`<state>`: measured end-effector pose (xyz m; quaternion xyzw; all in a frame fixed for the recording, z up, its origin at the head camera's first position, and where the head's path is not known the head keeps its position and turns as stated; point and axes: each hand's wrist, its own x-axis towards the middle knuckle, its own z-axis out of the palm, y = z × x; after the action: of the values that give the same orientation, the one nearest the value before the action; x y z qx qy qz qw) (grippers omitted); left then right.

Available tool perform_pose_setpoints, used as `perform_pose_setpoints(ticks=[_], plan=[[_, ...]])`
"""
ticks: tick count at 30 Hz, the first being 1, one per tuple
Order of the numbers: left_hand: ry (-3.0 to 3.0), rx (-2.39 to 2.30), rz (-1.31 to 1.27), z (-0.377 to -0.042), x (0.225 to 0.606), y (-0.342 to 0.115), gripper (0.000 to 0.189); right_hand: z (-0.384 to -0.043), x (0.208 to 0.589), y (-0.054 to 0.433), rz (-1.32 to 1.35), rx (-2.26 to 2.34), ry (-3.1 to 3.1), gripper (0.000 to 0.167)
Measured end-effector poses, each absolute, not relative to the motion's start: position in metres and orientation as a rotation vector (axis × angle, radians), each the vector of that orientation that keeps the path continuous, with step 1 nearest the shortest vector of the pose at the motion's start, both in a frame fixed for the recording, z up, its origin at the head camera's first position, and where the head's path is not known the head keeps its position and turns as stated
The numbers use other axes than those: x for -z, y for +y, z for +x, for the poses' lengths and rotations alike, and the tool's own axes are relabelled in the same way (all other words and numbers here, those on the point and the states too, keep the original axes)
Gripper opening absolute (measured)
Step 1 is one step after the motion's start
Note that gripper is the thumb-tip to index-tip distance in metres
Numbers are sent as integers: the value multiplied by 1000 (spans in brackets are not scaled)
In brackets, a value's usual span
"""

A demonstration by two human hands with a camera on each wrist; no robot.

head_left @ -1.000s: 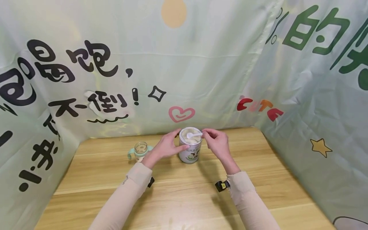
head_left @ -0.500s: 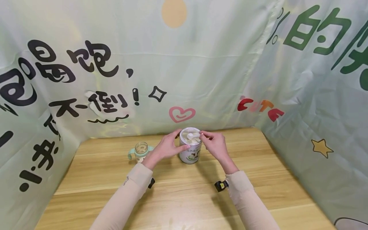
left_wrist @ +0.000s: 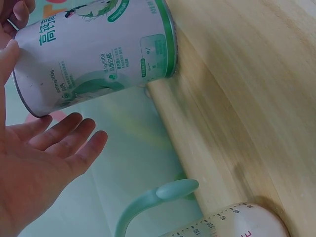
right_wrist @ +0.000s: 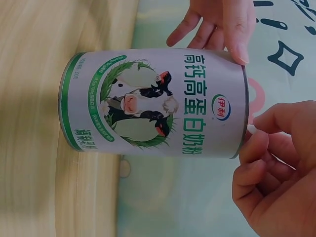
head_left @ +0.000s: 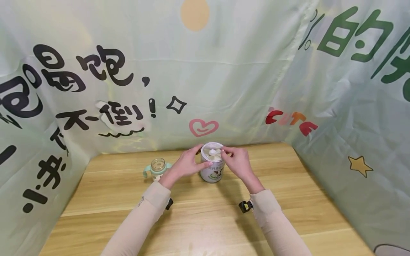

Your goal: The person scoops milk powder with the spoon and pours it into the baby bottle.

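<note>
A white milk powder can (head_left: 212, 174) with green edges and a cow picture stands upright on the table, its top uncovered and pale powder inside. My left hand (head_left: 187, 164) holds the can near its rim, thumb on the front and fingers around the left side. Between thumb and fingertips my right hand (head_left: 238, 161) pinches the handle of a small white scoop (head_left: 213, 152) at the can's right rim. The scoop's bowl lies over the powder. In the right wrist view the can's wall hides the scoop, apart from a bit of white at the right hand's fingertips.
Left of the can, partly behind my left wrist, stands a baby bottle (head_left: 158, 165) without a lid, with mint-green handles and measuring marks. The wooden table (head_left: 205, 220) ends at printed pale green cloth walls (head_left: 243, 89) at the back and sides.
My right hand has moved slightly left and inward, taking the scoop farther over the can's opening. The left hand keeps its hold on the can.
</note>
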<state>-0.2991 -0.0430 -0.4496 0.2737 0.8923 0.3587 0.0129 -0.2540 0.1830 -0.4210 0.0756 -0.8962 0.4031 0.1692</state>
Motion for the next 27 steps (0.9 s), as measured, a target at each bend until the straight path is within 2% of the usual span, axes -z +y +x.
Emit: perform_pose_setpoints(ticks=[10, 27], plan=[[2776, -1120, 853, -299, 449, -43, 93, -256, 420, 176, 328, -969, -2631, 24], [2794, -1086, 810, -298, 448, -43, 98, -256, 419, 174, 414, -1045, -2700, 21]])
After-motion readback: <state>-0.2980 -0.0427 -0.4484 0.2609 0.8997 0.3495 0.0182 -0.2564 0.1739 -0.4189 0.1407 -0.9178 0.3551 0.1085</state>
